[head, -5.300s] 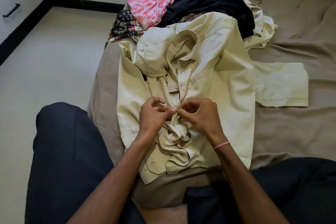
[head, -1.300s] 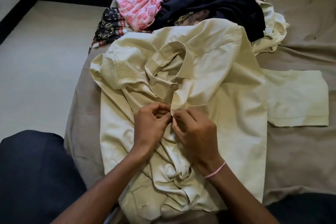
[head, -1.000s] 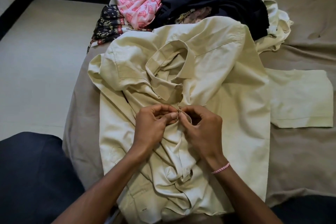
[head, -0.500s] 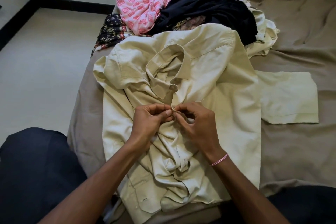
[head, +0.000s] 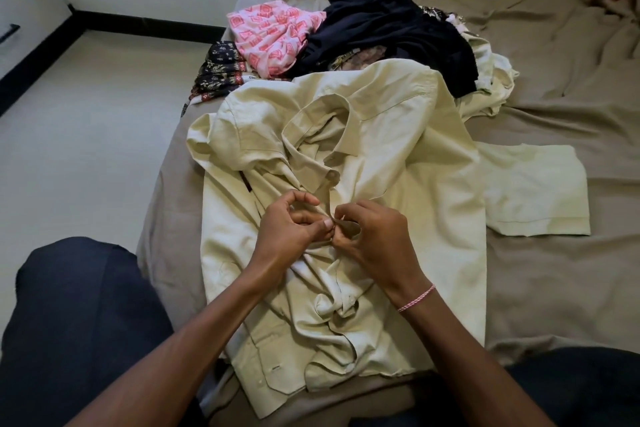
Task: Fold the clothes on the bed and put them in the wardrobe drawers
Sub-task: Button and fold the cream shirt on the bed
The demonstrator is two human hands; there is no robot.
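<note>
Left hand [head: 289, 229] and right hand [head: 375, 236] meet at frame centre, fingers curled, each pinching the front placket of the cream shirt [head: 398, 163]. Shirt lies spread on the bed [head: 561, 288], collar toward 12 o'clock. Unfolded clothes pile [head: 363, 35] at 12 o'clock, touching shirt's shoulders. Wardrobe drawers [head: 14, 21] at 10 o'clock, contents not visible.

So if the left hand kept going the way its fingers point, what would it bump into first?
The left hand points right, so it would likely meet the right hand almost at once; both pinch the shirt front.
</note>
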